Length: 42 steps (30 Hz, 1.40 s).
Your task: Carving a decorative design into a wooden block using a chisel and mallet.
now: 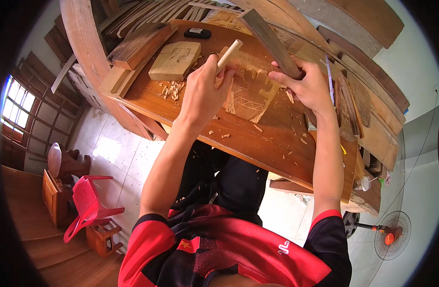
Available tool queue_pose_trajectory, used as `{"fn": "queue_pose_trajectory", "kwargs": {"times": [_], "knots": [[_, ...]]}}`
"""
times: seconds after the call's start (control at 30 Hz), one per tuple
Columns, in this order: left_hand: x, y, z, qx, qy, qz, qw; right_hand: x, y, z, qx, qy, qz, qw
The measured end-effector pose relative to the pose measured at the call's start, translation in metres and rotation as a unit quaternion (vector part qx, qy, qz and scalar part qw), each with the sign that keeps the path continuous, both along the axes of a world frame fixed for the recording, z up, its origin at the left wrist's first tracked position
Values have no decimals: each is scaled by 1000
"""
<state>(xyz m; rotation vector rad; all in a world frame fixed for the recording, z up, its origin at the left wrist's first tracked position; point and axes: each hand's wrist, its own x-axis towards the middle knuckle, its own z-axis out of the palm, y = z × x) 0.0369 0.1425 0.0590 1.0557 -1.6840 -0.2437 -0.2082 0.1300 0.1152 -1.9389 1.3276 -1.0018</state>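
Closed around a pale, round wooden handle (229, 55), my left hand (200, 88) is over the middle of the workbench. The handle looks like a chisel's and slants upward; its lower end and any blade are hidden by my fingers. My right hand (308, 86) grips a thick, dark wooden bar (272, 45) near its lower end, the bar tilting up and away to the left. Between and below my hands lies a wooden board (243, 103) with a carved pattern and a raised, scrolled edge. The bar and the handle are apart.
Wood shavings (170, 90) are scattered over the bench (277, 138). A light wooden block (175, 60), a dark oblong object (197, 33) and stacked planks (140, 45) occupy the left and back. Wood strips and a measuring tape (330, 79) lie right. A red chair (90, 203) and fan (391, 235) stand beyond.
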Motion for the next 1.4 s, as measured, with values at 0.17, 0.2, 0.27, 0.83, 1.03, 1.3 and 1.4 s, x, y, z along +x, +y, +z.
{"fn": "queue_pose_trajectory", "kwargs": {"times": [0.17,0.2,0.27,0.83,1.03,1.3,1.4], "knots": [[17,1,4,68,4,60,996,3,-1,-3,50,-46,-9,998],[24,-2,-3,66,36,61,995,4,-1,-5,55,-44,-7,997],[39,1,-11,46,16,94,994,8,-1,-7,33,-73,-8,997],[47,32,-60,542,148,-232,794,-42,39,30,-18,-217,-157,963],[65,-14,-30,347,43,-135,927,-70,73,25,-39,-213,-209,954],[-43,22,-88,453,217,-439,745,-101,99,-6,26,-292,-243,924],[-12,-1,-83,403,238,-257,846,-111,113,-19,64,-311,-285,905]]}}
